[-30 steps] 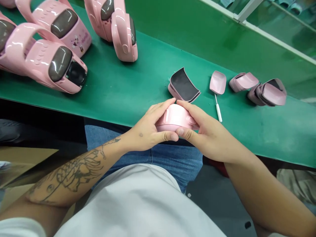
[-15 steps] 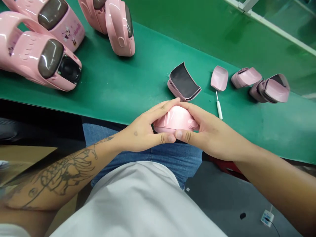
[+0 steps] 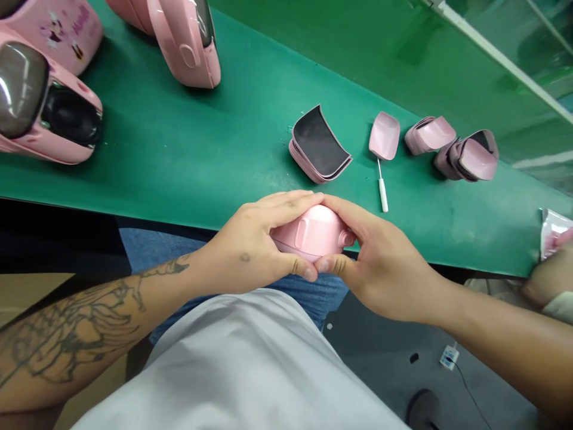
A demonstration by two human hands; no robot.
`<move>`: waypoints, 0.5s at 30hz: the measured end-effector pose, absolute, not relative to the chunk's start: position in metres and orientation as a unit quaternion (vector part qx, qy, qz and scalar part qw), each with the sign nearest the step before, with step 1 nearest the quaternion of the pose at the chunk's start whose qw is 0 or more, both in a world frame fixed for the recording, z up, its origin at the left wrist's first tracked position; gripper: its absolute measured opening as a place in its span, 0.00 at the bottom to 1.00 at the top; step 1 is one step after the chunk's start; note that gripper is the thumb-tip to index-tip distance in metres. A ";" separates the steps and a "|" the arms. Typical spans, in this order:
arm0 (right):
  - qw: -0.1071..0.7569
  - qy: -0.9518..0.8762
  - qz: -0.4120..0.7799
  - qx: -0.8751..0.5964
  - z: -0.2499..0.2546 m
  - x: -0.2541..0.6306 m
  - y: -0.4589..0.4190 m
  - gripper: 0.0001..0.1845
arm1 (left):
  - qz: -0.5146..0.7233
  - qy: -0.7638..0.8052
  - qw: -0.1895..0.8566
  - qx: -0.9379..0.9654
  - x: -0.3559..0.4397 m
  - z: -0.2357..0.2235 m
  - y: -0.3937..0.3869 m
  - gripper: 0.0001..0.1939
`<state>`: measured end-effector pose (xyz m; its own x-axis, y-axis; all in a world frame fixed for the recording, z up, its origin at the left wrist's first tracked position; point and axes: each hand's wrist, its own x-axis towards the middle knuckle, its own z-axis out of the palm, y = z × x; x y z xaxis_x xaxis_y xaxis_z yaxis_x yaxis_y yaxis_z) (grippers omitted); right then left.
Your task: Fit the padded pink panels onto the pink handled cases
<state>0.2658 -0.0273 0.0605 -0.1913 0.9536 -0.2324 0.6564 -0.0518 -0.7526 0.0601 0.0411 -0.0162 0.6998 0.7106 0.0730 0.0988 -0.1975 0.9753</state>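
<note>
A small rounded pink plastic housing (image 3: 319, 236), with a raised oblong bump and a short round knob at its right end, sits between my two hands at the bench's front edge. My left hand (image 3: 264, 239) wraps its left side, fingers over the top and thumb beneath. From the right, my right hand (image 3: 376, 257) grips it near the knob. Both thumbs meet along the lower edge, and the fingertips touch at the top. Palms and fingers hide much of its sides. Just beyond lies a stack of curved pink panels (image 3: 320, 146) with dark inner faces.
A screwdriver (image 3: 382, 194) with a white handle lies by a pink cover (image 3: 384, 136). More cover stacks (image 3: 477, 158) stand rightward on the green bench (image 3: 250, 137). Larger pink handled housings (image 3: 188, 48) are at left. Another person's hand (image 3: 550, 272) is by a plastic bag (image 3: 555, 230) at right.
The housing has tilted slightly within my hands, which keep their hold. My view has shifted, so the large housings slide leftward. Another person's hand and a bag have appeared at the right.
</note>
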 end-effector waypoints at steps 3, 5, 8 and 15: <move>0.197 -0.684 0.363 -0.601 0.056 0.268 -0.029 0.31 | 0.298 0.286 0.558 0.720 0.062 -0.016 0.036 0.46; 0.205 -0.694 0.346 -0.597 0.052 0.271 -0.030 0.31 | 0.317 0.290 0.551 0.716 0.064 -0.018 0.034 0.46; 0.232 -0.701 0.333 -0.586 0.045 0.274 -0.030 0.31 | 0.344 0.288 0.546 0.708 0.067 -0.024 0.033 0.47; 0.299 -0.714 0.273 -0.570 0.025 0.273 -0.034 0.31 | 0.409 0.281 0.532 0.686 0.074 -0.034 0.027 0.43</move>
<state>0.2730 -0.0342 0.0252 -0.1704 0.9786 0.1157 0.6515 0.2000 -0.7318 0.0736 0.0266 -0.0342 0.5074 0.8208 0.2624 -0.0496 -0.2763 0.9598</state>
